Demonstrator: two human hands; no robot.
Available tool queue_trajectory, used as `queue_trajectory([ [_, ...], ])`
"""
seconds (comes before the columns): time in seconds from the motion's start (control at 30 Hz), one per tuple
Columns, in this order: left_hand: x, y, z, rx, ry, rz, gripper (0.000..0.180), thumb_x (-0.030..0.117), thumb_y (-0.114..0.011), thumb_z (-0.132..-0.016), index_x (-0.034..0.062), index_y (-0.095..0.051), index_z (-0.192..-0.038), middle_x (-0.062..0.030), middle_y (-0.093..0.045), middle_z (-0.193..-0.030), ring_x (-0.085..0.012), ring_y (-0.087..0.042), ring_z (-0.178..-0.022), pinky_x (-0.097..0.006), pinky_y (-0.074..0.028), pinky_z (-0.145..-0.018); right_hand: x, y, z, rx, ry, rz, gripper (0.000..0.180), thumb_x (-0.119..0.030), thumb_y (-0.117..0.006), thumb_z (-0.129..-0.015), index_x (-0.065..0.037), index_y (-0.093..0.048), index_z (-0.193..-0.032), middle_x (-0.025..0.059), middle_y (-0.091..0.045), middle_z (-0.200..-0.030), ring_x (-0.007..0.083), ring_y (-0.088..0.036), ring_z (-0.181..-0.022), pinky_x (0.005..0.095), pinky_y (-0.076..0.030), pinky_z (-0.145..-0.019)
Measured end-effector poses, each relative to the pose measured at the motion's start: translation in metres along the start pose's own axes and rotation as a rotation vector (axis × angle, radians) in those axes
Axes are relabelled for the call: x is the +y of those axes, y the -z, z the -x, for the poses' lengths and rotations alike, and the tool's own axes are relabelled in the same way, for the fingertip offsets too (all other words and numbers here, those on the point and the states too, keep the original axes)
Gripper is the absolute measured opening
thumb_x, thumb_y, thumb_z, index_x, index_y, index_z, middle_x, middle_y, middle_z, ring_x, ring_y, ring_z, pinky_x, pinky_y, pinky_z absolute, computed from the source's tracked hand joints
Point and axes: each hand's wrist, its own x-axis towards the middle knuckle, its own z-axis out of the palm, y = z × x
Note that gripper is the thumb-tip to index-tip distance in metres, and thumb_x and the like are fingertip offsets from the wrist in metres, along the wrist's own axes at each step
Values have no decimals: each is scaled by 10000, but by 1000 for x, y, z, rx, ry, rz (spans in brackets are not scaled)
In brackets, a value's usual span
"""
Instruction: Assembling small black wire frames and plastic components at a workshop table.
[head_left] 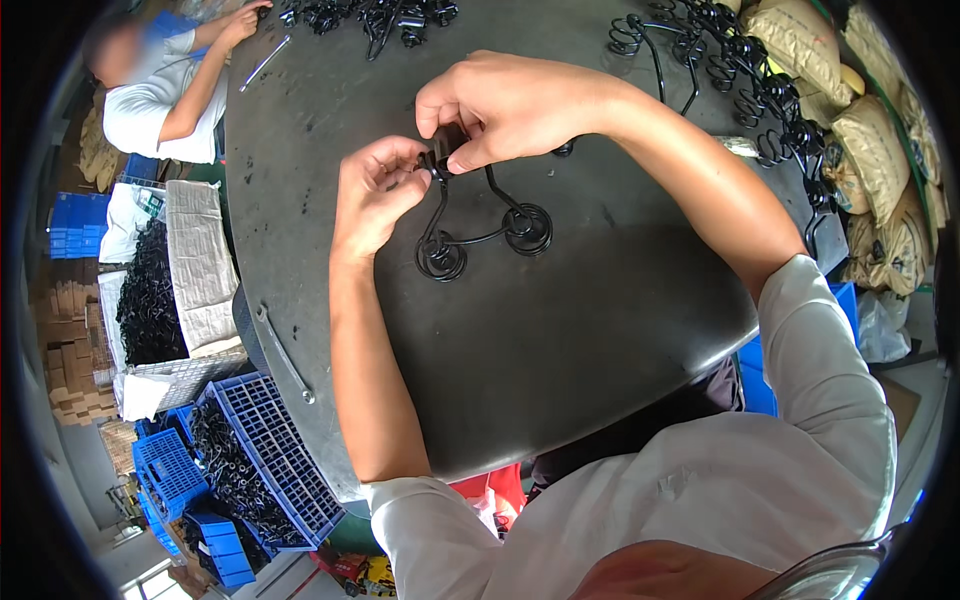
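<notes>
Item 1: black wire spring piece [480,239], two coils joined by a bar, just off the middle of the view toward 12 o'clock; coils toward 6, legs rising toward the hands.
Item 2: black block [447,148], at the upper ends of the legs; seemingly seated on the wire, though the fingers partly hide the join.
Left hand [380,195]: thumb and forefinger narrowed in a pinch on the wire end beside the block.
Right hand [510,110]: thumb and curled fingers closed on the block.
Surface: dark table [560,350], smooth, curved-edged, scuffed and speckled toward 10. On it, one wrench [285,355] between 8 and 9; one slim metal tool [265,63] between 10 and 11; black parts [405,22] between 11 and 12; a row of coiled black springs [745,75] from 1 to 2.
Room: tan sacks [880,150], piled, at 2; blue crate [285,455], at 8; bin of black parts [152,295], at 9; co-worker [165,110] in a pale shirt, at 10, hands at the table's edge.
</notes>
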Motion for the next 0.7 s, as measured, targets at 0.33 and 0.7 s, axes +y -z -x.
queue_trajectory([
  [0.33, 4, 5, 3, -127, 76, 124, 253, 7, -780, -757, 5, -667, -983, -26, -673, -883, -81, -620, -829, -229, -500, -784, -5, 2, 0, -64, -5, 8, 280, -101, -775, -770, 48, -664, -979, 172, -716, -849, 284, -700, -814, 384, -529, -704],
  [0.7, 4, -1, 3, -96, 77, 226, 417, 12, -840, -731, 23, -652, -1103, -47, -686, -946, -114, -648, -855, -251, -534, -811, 7, -2, -1, 47, 46, 26, 284, -75, -769, -781, 38, -645, -1010, 162, -699, -851, 277, -683, -779, 391, -517, -679],
])
